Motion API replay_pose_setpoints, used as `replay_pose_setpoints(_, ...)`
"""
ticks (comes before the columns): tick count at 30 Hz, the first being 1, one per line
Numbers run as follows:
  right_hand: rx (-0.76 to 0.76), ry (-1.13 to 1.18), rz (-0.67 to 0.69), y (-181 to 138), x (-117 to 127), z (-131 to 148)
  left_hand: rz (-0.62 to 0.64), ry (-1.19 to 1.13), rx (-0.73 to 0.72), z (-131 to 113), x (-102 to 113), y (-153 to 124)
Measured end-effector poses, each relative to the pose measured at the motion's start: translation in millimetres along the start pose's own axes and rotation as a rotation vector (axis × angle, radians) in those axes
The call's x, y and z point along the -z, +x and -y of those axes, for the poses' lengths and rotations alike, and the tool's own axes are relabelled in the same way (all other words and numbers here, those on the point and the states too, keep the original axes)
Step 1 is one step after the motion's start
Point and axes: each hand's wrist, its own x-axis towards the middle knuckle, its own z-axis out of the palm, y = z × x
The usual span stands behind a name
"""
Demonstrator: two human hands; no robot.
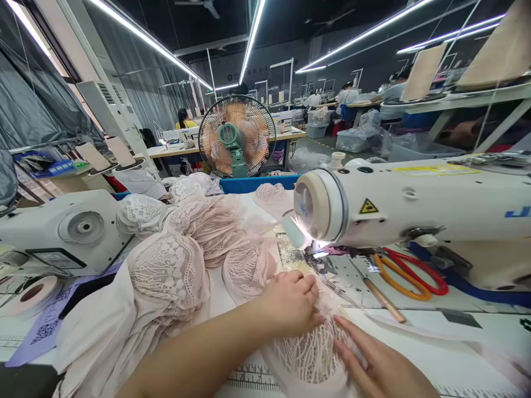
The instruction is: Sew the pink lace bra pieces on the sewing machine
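Observation:
A pale pink lace bra (307, 354) lies below the needle area of a white sewing machine (373, 204), whose lamp glows over the stitching spot. My left hand (292, 304) presses on the middle of the bra, fingers curled into the fabric just in front of the machine's foot. At the right edge of the nearer lace cup, my right hand (373, 359) grips the cloth between thumb and fingers. The other lace cup (246, 271) spreads to the left beyond my left hand. Fabric under both hands is partly hidden.
Stacked lace bras (170, 276) fill the left of the table. Red-handled scissors (431, 276), orange-handled scissors (402, 279) and a wooden-handled tool (385, 301) lie right. Behind stand a fan (236, 135) and a blue bin (257, 183); a second machine head (70, 232) is left.

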Motion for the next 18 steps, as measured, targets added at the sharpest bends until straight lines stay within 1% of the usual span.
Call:
replay_pose_setpoints(3, 0.115, -0.071, 0.013, 7.8, 0.2, -9.0, -0.017, -0.035, 0.032, 1.3, -3.3, 4.2)
replay_pose_setpoints(5, 0.144, -0.114, 0.028, 12.0, -1.8, -15.7, -0.04, -0.037, 0.041, 1.5, -7.1, 6.9)
replay_pose_setpoints(9, 0.139, -0.116, 0.083, 16.3, -7.5, -24.6, -0.116, -0.075, 0.077, -0.5, -12.2, 10.8)
replay_pose_setpoints(12, 0.121, -0.088, 0.113, 18.7, -9.9, -26.6, -0.118, -0.12, 0.134, -3.3, -13.1, 13.5)
replay_pose_setpoints(18, 0.063, -0.066, 0.147, 29.3, -9.5, -25.7, -0.155, -0.111, 0.152, -2.6, -14.9, 19.9)
